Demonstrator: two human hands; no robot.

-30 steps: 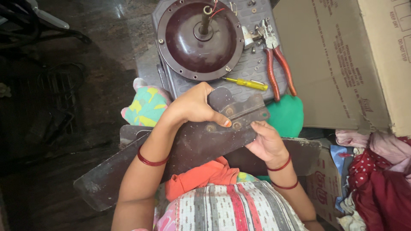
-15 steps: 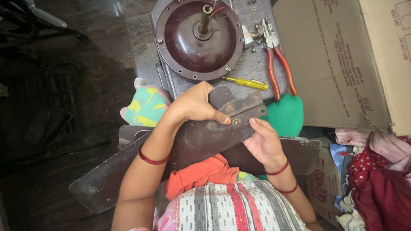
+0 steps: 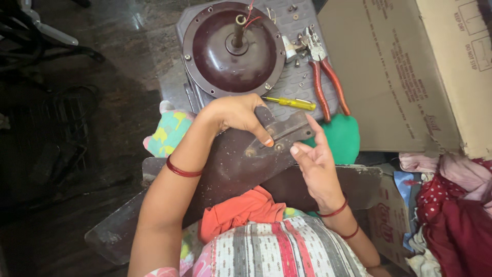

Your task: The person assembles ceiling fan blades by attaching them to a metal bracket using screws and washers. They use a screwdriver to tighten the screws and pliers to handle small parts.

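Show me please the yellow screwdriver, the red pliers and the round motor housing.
yellow screwdriver (image 3: 294, 103), head view, on its handle.
red pliers (image 3: 328, 84), head view, on one red handle.
round motor housing (image 3: 225, 61), head view, on its maroon face.

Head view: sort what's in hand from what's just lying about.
In hand: fan blade, held by left hand; right hand open beside its bracket.
Lying about: motor housing, pliers, screwdriver, cardboard box, clothes.

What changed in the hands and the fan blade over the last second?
The right hand came off the fan blade; it now hangs open just right of the bracket, fingers spread, holding nothing. The left hand stayed pressed on the blade near its bracket end. Blade, motor housing, screwdriver and pliers lie as before.
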